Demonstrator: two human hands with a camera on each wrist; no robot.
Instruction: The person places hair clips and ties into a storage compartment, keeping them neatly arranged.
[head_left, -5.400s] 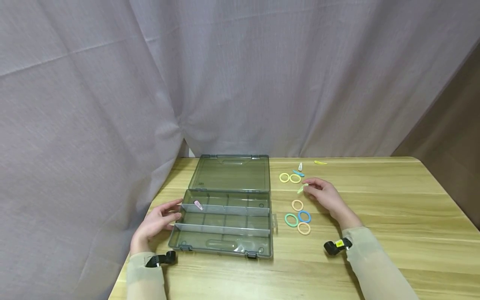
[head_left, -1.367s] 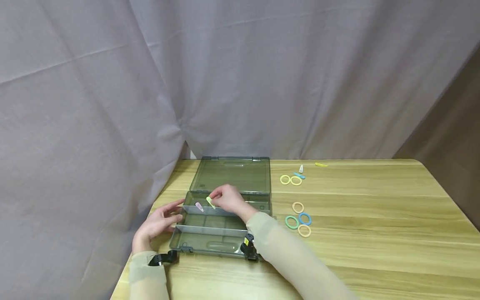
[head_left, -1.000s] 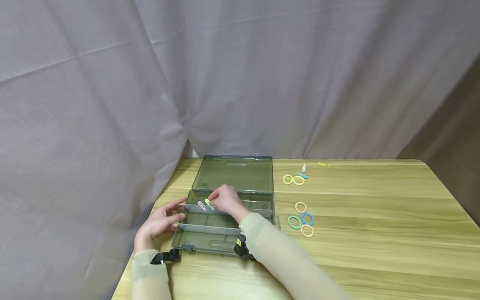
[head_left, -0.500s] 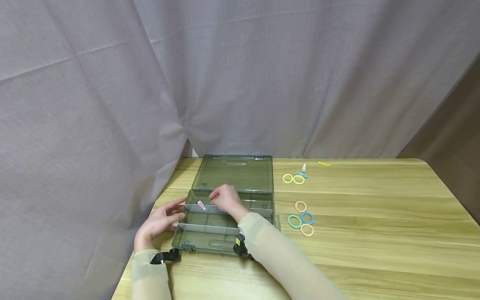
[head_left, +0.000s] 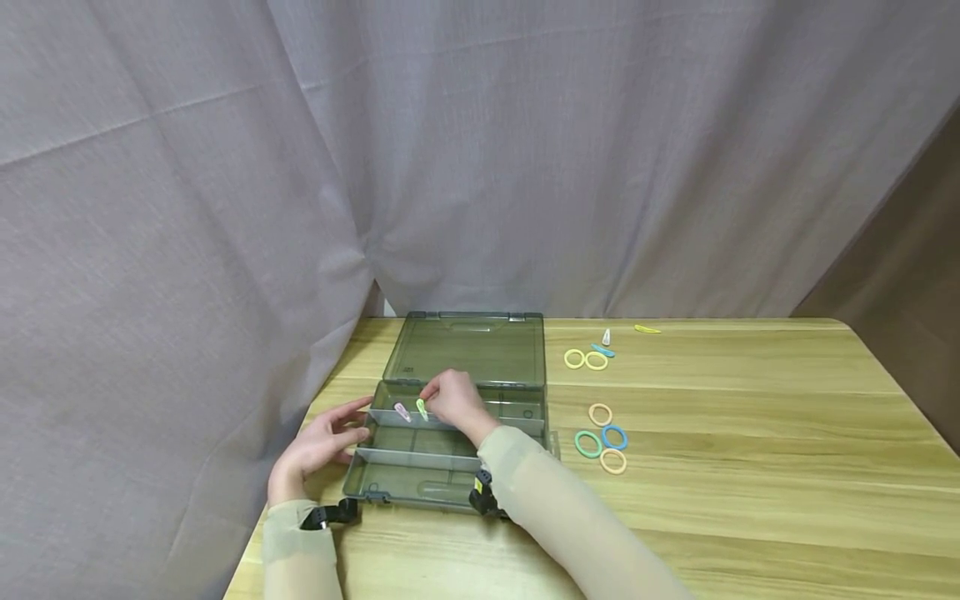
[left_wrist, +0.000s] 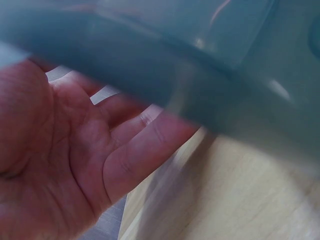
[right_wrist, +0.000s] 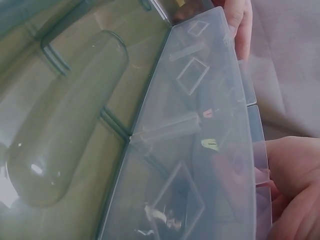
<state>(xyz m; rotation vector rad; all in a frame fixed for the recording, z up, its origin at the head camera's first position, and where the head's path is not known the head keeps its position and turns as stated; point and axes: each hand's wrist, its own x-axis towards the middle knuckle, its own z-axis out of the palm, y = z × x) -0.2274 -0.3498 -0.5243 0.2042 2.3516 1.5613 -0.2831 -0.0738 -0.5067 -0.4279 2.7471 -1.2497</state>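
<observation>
My right hand [head_left: 456, 400] is over the back row of the see-through grey-green divided box [head_left: 442, 481], pinching a light green snap hair clip [head_left: 422, 409] at the rear divider. Just left of it, a pink hair clip [head_left: 402, 412] sits on that same divider. Through the cloudy divider [right_wrist: 185, 150] in the right wrist view, both clips show as small patches, the green one nearest my fingers. My left hand [head_left: 318, 446] rests against the box's left wall with its fingers extended; in the left wrist view the wall covers its fingertips.
The box's lid [head_left: 468, 348] lies open toward the curtain. Right of the box are two yellow rings [head_left: 574, 359], a blue clip [head_left: 603, 351], a white clip [head_left: 606, 337] and a yellow clip [head_left: 647, 329]. Nearer lie a green ring [head_left: 588, 444], a blue ring [head_left: 614, 437] and two orange rings [head_left: 612, 462].
My right hand has carried the green clip from the table at right to the rear divider. Half a second ago my fingers mostly hid the clip; now it shows again. My left hand stays put.
</observation>
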